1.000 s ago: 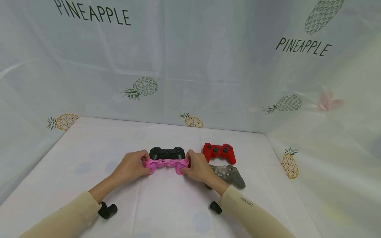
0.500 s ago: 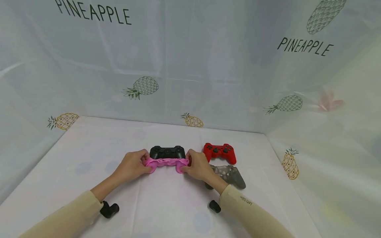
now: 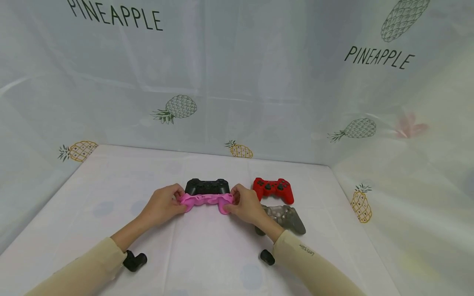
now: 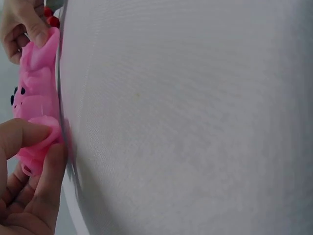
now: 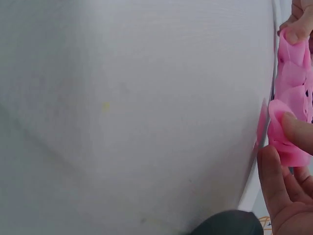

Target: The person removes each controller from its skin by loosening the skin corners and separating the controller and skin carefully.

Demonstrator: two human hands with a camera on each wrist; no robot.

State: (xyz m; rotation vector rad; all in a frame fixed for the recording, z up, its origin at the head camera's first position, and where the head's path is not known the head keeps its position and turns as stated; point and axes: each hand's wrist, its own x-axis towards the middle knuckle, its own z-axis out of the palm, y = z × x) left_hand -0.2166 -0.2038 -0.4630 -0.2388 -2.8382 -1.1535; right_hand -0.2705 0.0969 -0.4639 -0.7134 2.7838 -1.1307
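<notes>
A soft pink game controller cover is stretched between my two hands in the middle of the table. My left hand pinches its left grip end between thumb and fingers; my right hand pinches the right end the same way. Right behind it lies a black game controller, its front edge hidden by the cover. Both wrist views show the pink rubber folded at the thumbs: the cover bends under the left thumb, and the cover curls by the right one. Whether cover and controller touch, I cannot tell.
A red controller lies to the right of the black one. In front of it is a mottled grey controller, partly hidden by my right wrist. A pineapple-printed curtain hangs behind the white tabletop.
The pink cover and the black controller have shifted slightly away from me, with both hands keeping their pinch. The red and grey controllers have stayed put.
</notes>
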